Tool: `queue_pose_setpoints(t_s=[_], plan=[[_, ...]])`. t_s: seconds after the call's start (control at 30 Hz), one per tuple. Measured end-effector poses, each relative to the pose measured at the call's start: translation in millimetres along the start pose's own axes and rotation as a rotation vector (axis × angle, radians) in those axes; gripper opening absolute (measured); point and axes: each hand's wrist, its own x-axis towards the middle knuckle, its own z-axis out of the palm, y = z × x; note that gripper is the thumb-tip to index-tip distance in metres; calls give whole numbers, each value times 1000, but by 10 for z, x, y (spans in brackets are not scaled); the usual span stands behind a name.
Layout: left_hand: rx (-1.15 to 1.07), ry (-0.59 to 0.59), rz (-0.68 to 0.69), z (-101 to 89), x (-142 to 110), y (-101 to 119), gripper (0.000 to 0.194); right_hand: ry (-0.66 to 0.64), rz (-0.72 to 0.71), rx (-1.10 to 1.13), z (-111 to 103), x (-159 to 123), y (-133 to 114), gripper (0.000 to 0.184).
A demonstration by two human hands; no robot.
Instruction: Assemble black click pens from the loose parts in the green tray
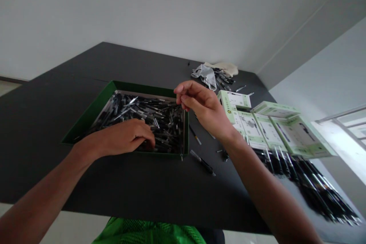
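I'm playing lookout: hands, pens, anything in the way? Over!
Left hand over box. Right hand near its right edge. Pens heaped inside. Loose pen alongside, not blocking.

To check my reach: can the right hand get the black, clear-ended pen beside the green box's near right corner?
Probably yes: the pen lies uncovered, and nothing visible blocks the right hand.

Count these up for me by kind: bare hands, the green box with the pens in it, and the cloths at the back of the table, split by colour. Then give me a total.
Hands: 2, the left hand and the right hand
Green box: 1
Grey cloth: 1
Cream cloth: 1
Total: 5
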Motion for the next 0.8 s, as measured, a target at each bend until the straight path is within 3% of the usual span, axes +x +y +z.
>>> queue_pose_setpoints(t_s=[0.23,0.57,0.8], plan=[[36,-56,-109,19,-32,-53,43,-16,12,-2,17,-6,-39,12],[-50,-42,37,-5,0,-7,50,-70,27,-30,43,-16,-41,11],[74,5,-9,3,-17,8,51,-100,21,-47,55,-35,-52,13]])
